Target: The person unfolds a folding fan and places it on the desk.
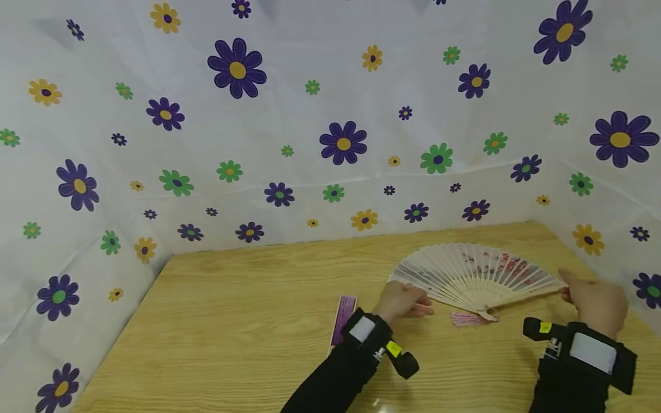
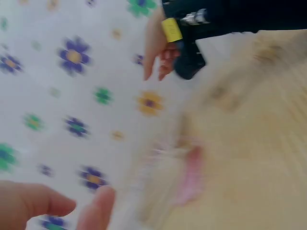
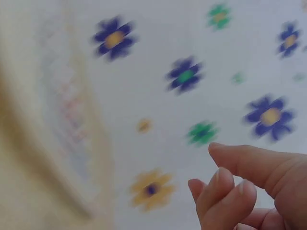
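While the fan [image 1: 467, 269] lies spread before me, two hands flank it. Left hand [image 1: 403, 300] — thumb and finger parted, empty; right hand [image 1: 600, 299] — fingers loosely bent, thumb apart, empty.

A white sheet [image 1: 289, 109] printed with purple, green and yellow-orange flowers hangs behind the desk [image 1: 232, 310] and along both sides. The desk has pale wood grain; a narrow purple box [image 1: 345, 312] lies on it, partly hidden.
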Demonstrator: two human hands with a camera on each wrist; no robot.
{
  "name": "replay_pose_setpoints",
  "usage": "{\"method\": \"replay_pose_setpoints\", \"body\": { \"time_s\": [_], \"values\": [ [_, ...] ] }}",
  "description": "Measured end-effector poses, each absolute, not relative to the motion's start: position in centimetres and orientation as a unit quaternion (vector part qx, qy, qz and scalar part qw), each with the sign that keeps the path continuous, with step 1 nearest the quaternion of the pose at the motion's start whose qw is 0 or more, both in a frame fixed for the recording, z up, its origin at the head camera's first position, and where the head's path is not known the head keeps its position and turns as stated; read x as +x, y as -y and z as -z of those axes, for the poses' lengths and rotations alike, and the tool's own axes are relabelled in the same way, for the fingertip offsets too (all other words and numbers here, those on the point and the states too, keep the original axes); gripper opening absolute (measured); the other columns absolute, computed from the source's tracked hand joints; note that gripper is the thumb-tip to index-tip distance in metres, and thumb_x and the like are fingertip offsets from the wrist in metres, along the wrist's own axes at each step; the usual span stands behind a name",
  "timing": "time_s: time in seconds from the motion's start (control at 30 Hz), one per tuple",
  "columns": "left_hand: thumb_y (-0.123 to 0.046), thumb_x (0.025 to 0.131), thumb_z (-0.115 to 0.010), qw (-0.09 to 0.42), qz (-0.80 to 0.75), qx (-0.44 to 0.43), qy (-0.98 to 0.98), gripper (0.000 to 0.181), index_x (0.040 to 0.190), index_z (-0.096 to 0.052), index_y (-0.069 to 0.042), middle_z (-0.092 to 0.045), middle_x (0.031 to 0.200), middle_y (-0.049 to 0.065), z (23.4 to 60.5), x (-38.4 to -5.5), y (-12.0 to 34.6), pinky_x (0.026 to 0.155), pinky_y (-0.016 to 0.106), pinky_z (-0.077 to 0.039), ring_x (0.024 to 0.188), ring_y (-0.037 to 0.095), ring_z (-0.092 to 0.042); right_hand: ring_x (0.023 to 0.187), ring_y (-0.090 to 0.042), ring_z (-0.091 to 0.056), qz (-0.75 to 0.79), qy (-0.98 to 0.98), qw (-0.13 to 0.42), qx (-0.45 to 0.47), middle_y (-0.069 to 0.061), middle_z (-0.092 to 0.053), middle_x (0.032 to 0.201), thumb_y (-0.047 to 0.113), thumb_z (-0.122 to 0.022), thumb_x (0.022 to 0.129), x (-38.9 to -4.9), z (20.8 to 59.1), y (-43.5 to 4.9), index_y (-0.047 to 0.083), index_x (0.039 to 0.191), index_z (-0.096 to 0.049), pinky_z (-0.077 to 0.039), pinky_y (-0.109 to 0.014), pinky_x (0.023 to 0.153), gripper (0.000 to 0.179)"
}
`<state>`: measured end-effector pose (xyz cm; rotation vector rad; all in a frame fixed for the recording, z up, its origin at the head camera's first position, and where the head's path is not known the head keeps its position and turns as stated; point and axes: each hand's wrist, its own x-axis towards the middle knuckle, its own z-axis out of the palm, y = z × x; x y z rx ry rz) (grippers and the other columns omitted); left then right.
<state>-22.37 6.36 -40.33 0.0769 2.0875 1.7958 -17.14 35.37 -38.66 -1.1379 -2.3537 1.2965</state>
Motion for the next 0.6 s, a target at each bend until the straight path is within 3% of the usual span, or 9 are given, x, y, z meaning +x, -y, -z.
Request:
{"method": "replay_pose_setpoints", "body": {
  "time_s": [0.07,0.13,0.17,0.3,0.4,0.5,0.6],
  "values": [
    [-0.01,0.097,-0.057,0.172,-0.628,0.091,-0.753,0.026,0.109,-0.068,0.01,-0.074,0.1,0.026,38.3,-22.2,-3.5,0.068,0.029,-0.063,0.08,0.026,-0.073,0.051,-0.012,-0.053,-0.447,0.813,0.135,-0.348,0.018,-0.048,0.038,0.047,-0.05,0.096,-16.9,36.8,-33.7,-0.013,0.087,-0.072,-0.042,-0.044,0.066,0.064],
    [-0.014,0.098,-0.057,0.122,-0.613,0.134,-0.769,0.028,0.114,-0.066,0.008,-0.073,0.101,0.025,36.1,-21.7,-0.2,0.075,0.04,-0.063,0.079,0.025,-0.072,0.052,-0.009,-0.052,-0.437,0.839,0.151,-0.287,0.017,-0.052,0.045,0.043,-0.05,0.098,-16.8,34.5,-30.9,-0.017,0.108,-0.066,-0.045,-0.039,0.063,0.063],
    [-0.014,0.098,-0.058,0.087,-0.602,0.144,-0.781,0.027,0.114,-0.065,0.006,-0.073,0.101,0.024,35.0,-21.4,1.4,0.075,0.044,-0.062,0.078,0.025,-0.072,0.051,-0.007,-0.052,-0.428,0.854,0.156,-0.25,0.014,-0.056,0.048,0.042,-0.051,0.098,-16.7,33.6,-29.3,-0.016,0.11,-0.065,-0.046,-0.034,0.058,0.062],
    [-0.017,0.095,-0.063,-0.06,-0.511,0.135,-0.847,0.024,0.109,-0.067,0.001,-0.073,0.095,0.019,31.9,-19.6,7.1,0.068,0.047,-0.062,0.071,0.022,-0.071,0.05,-0.012,-0.057,-0.394,0.901,0.156,-0.095,-0.006,-0.068,0.06,0.038,-0.056,0.097,-16.9,31.4,-21.5,-0.01,0.093,-0.072,-0.042,-0.025,0.046,0.051],
    [-0.019,0.095,-0.064,-0.119,-0.462,0.107,-0.872,0.024,0.109,-0.068,0.0,-0.074,0.095,0.018,30.4,-18.2,10.1,0.066,0.043,-0.061,0.071,0.022,-0.071,0.043,-0.012,-0.057,-0.377,0.919,0.117,-0.012,-0.01,-0.069,0.057,0.034,-0.063,0.094,-16.9,31.5,-14.9,-0.001,0.069,-0.072,-0.038,-0.023,0.042,0.044],
    [-0.019,0.095,-0.063,-0.142,-0.45,0.079,-0.878,0.025,0.112,-0.067,-0.002,-0.074,0.098,0.018,29.1,-17.0,12.3,0.066,0.039,-0.059,0.075,0.023,-0.071,0.034,-0.006,-0.044,-0.338,0.936,0.094,0.039,0.001,-0.055,0.041,0.032,-0.071,0.087,-16.7,32.9,-9.0,0.01,0.044,-0.057,-0.025,-0.018,0.034,0.05],
    [-0.02,0.096,-0.062,-0.161,-0.441,0.052,-0.882,0.026,0.114,-0.067,-0.002,-0.075,0.099,0.019,28.1,-15.9,13.9,0.067,0.037,-0.058,0.078,0.024,-0.072,0.034,-0.002,-0.024,-0.269,0.957,0.088,0.067,0.01,-0.028,0.039,0.035,-0.076,0.081,-16.4,34.8,-4.4,0.016,0.038,-0.033,-0.012,-0.016,0.033,0.064]
  ]
}}
